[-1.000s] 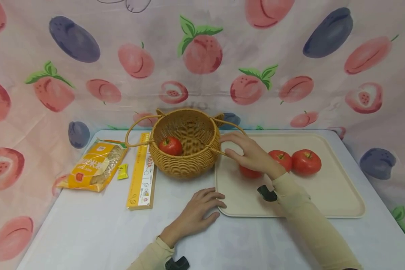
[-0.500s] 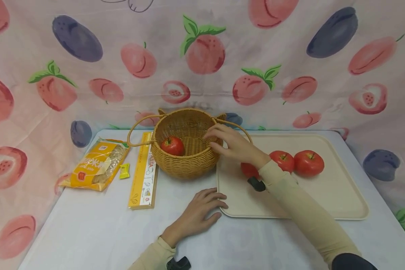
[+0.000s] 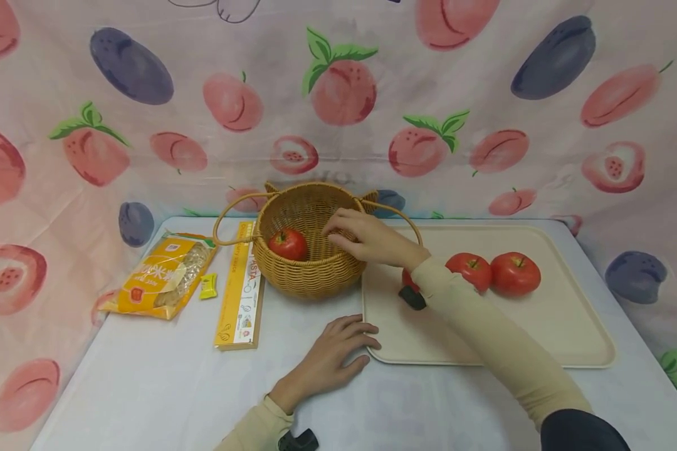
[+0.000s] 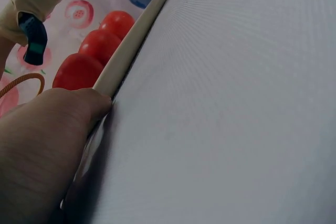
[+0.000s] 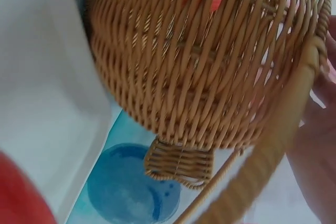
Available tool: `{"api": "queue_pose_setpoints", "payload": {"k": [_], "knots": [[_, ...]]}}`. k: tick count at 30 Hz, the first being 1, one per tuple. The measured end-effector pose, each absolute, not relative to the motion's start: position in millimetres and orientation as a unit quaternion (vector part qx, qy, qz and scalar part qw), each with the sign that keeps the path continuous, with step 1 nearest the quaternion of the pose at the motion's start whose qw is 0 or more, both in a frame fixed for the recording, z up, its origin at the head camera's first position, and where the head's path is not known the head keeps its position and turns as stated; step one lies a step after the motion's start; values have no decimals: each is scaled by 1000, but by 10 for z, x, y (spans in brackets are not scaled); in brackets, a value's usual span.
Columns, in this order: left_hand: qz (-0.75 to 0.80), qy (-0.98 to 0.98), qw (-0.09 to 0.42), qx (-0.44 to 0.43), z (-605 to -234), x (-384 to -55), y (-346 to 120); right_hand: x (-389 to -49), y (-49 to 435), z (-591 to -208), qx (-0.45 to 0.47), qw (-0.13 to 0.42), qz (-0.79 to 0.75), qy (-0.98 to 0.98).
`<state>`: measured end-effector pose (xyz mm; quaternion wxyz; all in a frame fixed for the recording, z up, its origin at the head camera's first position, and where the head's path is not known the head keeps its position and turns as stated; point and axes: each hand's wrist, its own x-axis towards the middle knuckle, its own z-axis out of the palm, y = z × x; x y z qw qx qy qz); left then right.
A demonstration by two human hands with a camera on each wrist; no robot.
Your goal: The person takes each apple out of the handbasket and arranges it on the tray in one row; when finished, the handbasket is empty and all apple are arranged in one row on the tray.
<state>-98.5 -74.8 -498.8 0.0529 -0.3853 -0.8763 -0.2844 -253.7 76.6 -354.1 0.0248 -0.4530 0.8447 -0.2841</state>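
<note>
A round wicker basket (image 3: pixel 310 275) with looped handles stands at the back middle, one red apple (image 3: pixel 288 243) inside at its left. My right hand (image 3: pixel 367 238) reaches over the basket's right rim, its bent fingertips above the opening; no object shows between them. In the right wrist view, part of that hand (image 5: pixel 315 150) appears beyond a basket handle (image 5: pixel 275 145). My left hand (image 3: pixel 330 357) lies palm down, fingers relaxed at the near left corner of the beige tray (image 3: pixel 536 332). In the left wrist view, its thumb (image 4: pixel 97 102) is right at the tray rim.
Two apples (image 3: pixel 516 274) sit side by side on the tray; another apple (image 3: pixel 409 280) is partly hidden by my right forearm. Left of the basket lie a long yellow pasta box (image 3: pixel 239 307), a small yellow packet (image 3: pixel 208 286) and a yellow food bag (image 3: pixel 158 275).
My right hand has moved left, from beside the basket's right side to over its opening. The left hand stays at the tray corner.
</note>
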Motion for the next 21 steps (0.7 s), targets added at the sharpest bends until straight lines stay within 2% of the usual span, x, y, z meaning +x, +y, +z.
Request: {"api": "queue_pose_setpoints", "payload": {"k": [16, 21], "knots": [[-290, -877, 40, -380, -4974, -981, -752, -2574, 448, -3475, -484, 49, -211, 848], [-291, -876, 46, -382, -4971, -983, -746, -2609, 334, -3466, -486, 76, -205, 846]]}}
